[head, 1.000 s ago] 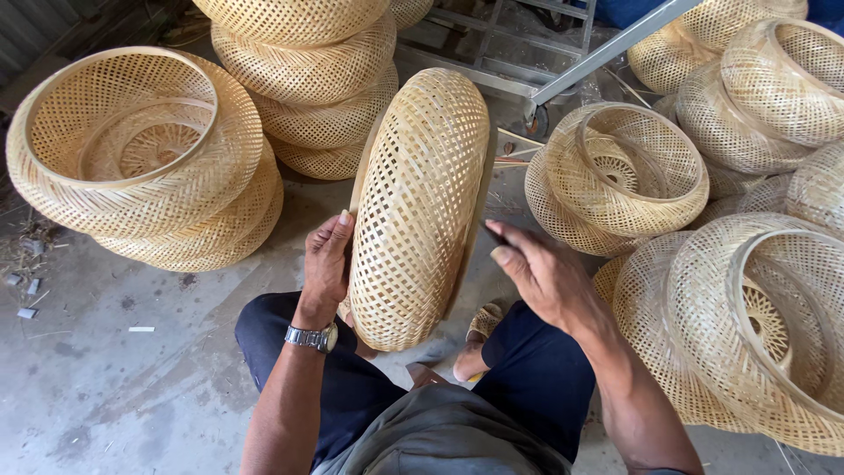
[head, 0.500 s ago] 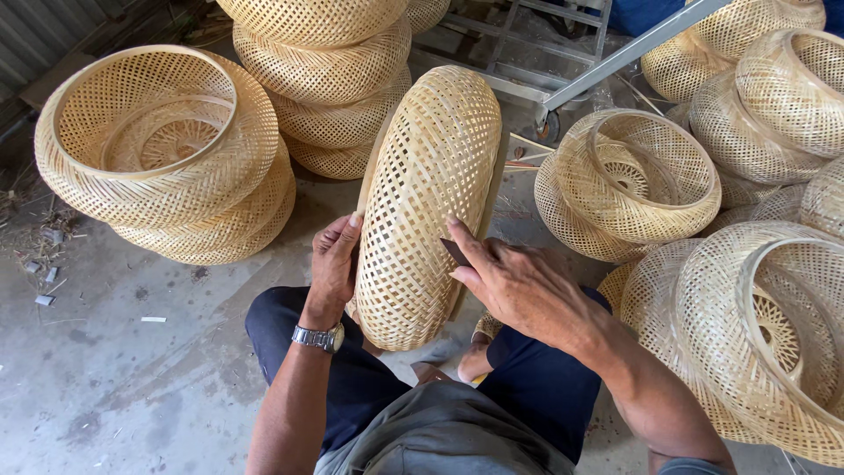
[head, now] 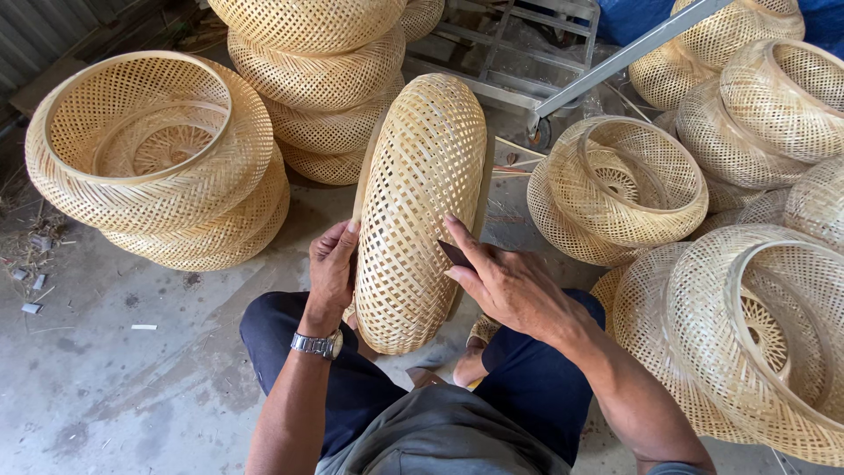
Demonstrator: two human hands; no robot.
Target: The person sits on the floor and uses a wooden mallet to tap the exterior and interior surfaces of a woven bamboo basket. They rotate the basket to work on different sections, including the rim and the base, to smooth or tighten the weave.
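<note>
- Standing on edge at the centre of the head view, a round woven bamboo basket (head: 420, 207) is propped between the person's knees, its lower rim close to the dark trousers (head: 352, 378).
- The left hand (head: 332, 264) is pressed flat against the basket's left side, fingers extended and together; a metal wristwatch (head: 316, 345) is worn on that wrist.
- The right hand (head: 505, 283) is laid on the basket's right side, index finger stretched along the weave; a small dark object (head: 455, 255) is pinched under the thumb, though what kind of object cannot be made out.
- The basket's far face and the open mouth are hidden from this angle.
- A stack of similar baskets (head: 167, 167) is seen at the upper left, and a taller stack (head: 316, 79) at upper centre is cut off by the top edge.
- Further baskets (head: 633, 189) are crowded along the right side, several cropped by the frame.
- A metal frame with a wheel (head: 536, 97) is partly hidden behind the baskets at the upper right.
- One bare foot (head: 470, 365) is partly visible under the right forearm.
</note>
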